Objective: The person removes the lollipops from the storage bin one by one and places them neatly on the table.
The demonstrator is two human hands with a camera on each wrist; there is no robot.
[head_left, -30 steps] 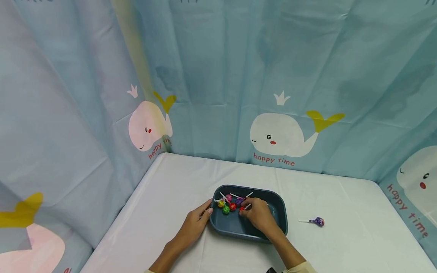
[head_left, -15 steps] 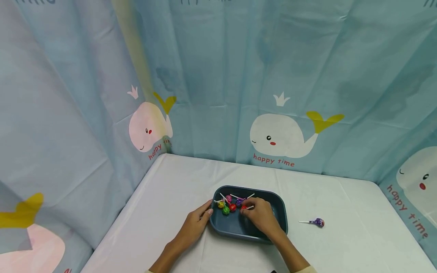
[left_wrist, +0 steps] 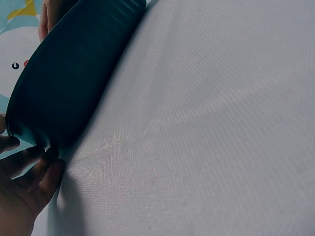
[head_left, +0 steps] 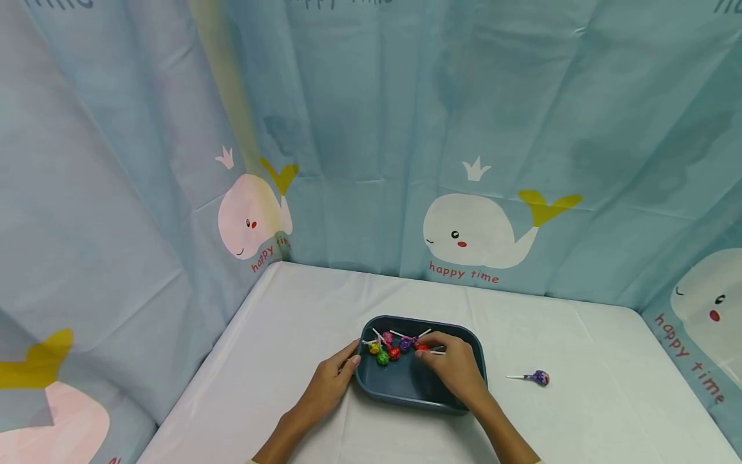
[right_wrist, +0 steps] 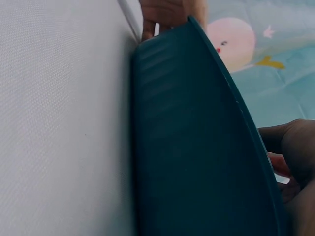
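Note:
A dark blue-grey tray [head_left: 414,401] stands on the white-covered table, with several wrapped lollipops grouped at its left. My left hand [head_left: 326,386] grips the tray's left end, thumb at the rim; in the left wrist view its fingers [left_wrist: 43,177] bend against the outer wall. Inside the tray, my right hand [head_left: 458,370] pinches a red lollipop [head_left: 421,347], whose white stick points right. Just left of it lie a purple lollipop [head_left: 405,345] and another red one [head_left: 394,352]. Green [head_left: 383,358], yellow [head_left: 374,348] and pink [head_left: 388,337] lollipops sit farther left.
On the table right of the tray lies a single purple lollipop [head_left: 540,377], stick toward the tray. Blue curtains with whale prints [head_left: 472,229] rise along the table's back and sides. The tray's raised rim surrounds the right hand.
My right hand has shifted right inside the tray, carrying the red lollipop away from the group. The left hand and the tray stay where they were.

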